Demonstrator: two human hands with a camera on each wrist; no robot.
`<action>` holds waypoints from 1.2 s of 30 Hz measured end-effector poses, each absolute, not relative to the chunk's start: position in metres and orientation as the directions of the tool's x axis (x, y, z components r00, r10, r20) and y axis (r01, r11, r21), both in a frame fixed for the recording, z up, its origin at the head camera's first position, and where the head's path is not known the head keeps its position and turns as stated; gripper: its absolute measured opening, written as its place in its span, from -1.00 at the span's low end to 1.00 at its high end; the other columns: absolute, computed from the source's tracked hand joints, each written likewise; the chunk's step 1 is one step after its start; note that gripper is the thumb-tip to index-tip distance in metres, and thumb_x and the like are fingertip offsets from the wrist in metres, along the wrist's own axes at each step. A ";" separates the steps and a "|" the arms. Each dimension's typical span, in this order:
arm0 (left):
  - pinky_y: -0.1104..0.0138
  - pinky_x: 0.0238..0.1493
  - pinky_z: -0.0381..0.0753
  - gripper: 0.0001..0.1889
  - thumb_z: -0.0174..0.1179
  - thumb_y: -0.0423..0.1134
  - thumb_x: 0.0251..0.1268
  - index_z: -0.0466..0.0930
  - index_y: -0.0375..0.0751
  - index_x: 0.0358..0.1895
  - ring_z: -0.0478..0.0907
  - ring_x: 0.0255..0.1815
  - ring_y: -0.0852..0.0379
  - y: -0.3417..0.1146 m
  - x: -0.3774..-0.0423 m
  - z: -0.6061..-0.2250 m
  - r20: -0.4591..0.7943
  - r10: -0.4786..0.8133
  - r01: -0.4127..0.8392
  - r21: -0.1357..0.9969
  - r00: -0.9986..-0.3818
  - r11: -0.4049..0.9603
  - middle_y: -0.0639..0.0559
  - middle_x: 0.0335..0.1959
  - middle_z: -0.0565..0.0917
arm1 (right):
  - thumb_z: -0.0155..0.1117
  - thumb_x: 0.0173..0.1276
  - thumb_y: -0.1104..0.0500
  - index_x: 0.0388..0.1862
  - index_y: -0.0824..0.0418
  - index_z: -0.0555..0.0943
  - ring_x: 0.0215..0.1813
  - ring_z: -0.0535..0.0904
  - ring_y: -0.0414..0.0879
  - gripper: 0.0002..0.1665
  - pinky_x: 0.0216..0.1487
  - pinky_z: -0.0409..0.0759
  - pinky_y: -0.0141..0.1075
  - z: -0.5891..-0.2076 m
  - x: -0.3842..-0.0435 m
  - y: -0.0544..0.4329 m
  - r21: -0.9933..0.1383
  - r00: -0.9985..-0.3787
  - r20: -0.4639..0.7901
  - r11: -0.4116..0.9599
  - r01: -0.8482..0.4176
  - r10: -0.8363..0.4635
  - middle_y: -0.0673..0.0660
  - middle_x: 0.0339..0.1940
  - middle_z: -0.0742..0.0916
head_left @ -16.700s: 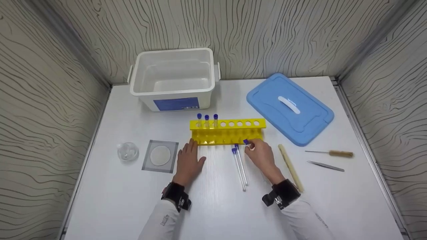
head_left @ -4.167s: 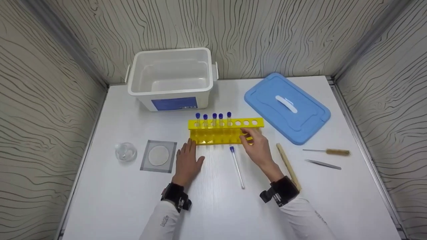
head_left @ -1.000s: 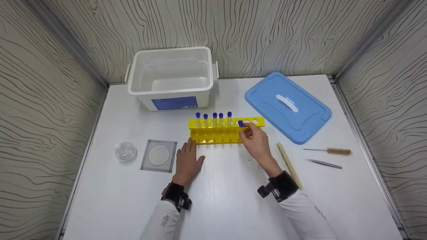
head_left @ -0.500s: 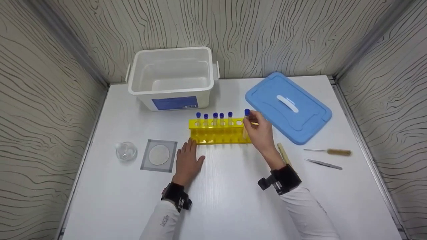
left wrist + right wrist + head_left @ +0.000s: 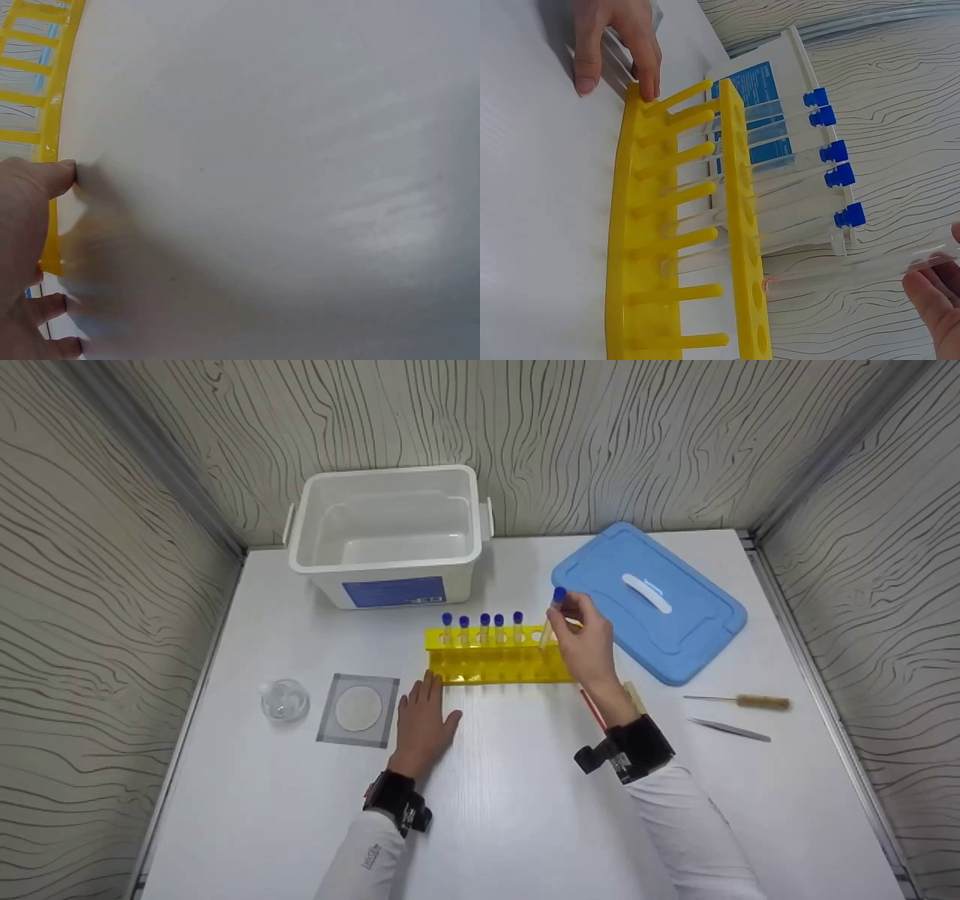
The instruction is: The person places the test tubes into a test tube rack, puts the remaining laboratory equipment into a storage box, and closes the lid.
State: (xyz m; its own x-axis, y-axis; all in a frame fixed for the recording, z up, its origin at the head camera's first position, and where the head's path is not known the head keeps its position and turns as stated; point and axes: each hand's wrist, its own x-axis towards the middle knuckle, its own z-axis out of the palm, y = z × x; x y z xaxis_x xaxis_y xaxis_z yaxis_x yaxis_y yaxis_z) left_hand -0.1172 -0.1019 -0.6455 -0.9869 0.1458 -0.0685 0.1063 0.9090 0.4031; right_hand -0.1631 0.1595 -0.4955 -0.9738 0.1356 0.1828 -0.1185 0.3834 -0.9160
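Observation:
My right hand (image 5: 589, 652) pinches a blue-capped clear test tube (image 5: 548, 628) between thumb and fingers, tilted above the right part of the yellow test tube rack (image 5: 487, 667). In the right wrist view the tube's (image 5: 840, 276) lower end is right at a hole in the rack's top plate. Several other blue-capped test tubes (image 5: 784, 169) stand in the rack's left holes. Palm down, my left hand (image 5: 424, 727) rests on the table with its fingertips at the rack's front left corner. In the left wrist view the thumb (image 5: 56, 178) lies along the rack's edge.
Behind the rack is a white bin (image 5: 386, 562); its blue lid (image 5: 675, 630) lies to the right. A glass vessel (image 5: 285, 701) and a gauze square (image 5: 358, 709) sit left. Tweezers (image 5: 729, 729), a wooden-handled needle (image 5: 761, 703) and a thin red strip (image 5: 593, 709) lie right.
Tubes in the rack have increased since the oldest frame, and those on the table were picked up. Lately my right hand has raised the held tube from lying low to steeply tilted over the rack.

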 end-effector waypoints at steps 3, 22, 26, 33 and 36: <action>-0.27 0.61 0.25 -0.18 0.23 0.07 0.49 0.21 -0.33 0.63 0.26 0.64 -0.32 -0.102 -0.117 -0.645 -0.071 0.145 0.104 0.407 -0.987 0.907 -0.29 0.68 0.23 | 0.23 0.59 0.22 0.29 0.34 0.54 0.27 0.70 0.17 -0.62 0.37 0.67 0.03 -0.497 -0.165 0.160 -0.922 -0.975 0.172 0.370 -0.111 0.138 0.32 0.16 0.73; -0.28 0.62 0.22 -0.19 0.22 0.04 0.50 0.20 -0.35 0.62 0.24 0.64 -0.35 -0.102 -0.114 -0.642 -0.062 0.148 0.106 0.438 -0.987 0.893 -0.32 0.67 0.22 | 0.23 0.57 0.28 0.27 0.42 0.54 0.32 0.69 0.25 -0.62 0.39 0.63 0.02 -0.529 -0.177 0.162 -0.921 -0.988 0.114 0.385 -0.064 0.107 0.38 0.20 0.72; -0.28 0.62 0.21 -0.19 0.20 0.04 0.52 0.18 -0.35 0.63 0.24 0.64 -0.35 -0.102 -0.114 -0.641 -0.064 0.148 0.107 0.432 -0.987 0.896 -0.32 0.68 0.21 | 0.21 0.58 0.28 0.29 0.41 0.53 0.36 0.67 0.26 -0.62 0.42 0.61 0.04 -0.535 -0.179 0.162 -0.909 -0.993 0.084 0.416 -0.040 0.088 0.39 0.25 0.70; -0.27 0.62 0.22 -0.19 0.21 0.05 0.51 0.19 -0.34 0.63 0.24 0.64 -0.34 -0.102 -0.115 -0.642 -0.065 0.147 0.105 0.434 -0.987 0.895 -0.31 0.68 0.21 | 0.20 0.60 0.23 0.35 0.36 0.52 0.37 0.66 0.23 -0.58 0.42 0.61 0.02 -0.543 -0.180 0.163 -0.876 -0.996 0.022 0.481 0.021 0.084 0.35 0.31 0.71; -0.26 0.63 0.21 -0.19 0.20 0.05 0.52 0.18 -0.33 0.64 0.23 0.65 -0.33 -0.103 -0.116 -0.643 -0.070 0.146 0.101 0.438 -0.987 0.893 -0.31 0.69 0.19 | 0.20 0.61 0.23 0.34 0.34 0.53 0.37 0.67 0.22 -0.59 0.42 0.61 0.02 -0.546 -0.181 0.162 -0.869 -0.996 0.017 0.495 0.028 0.086 0.34 0.30 0.72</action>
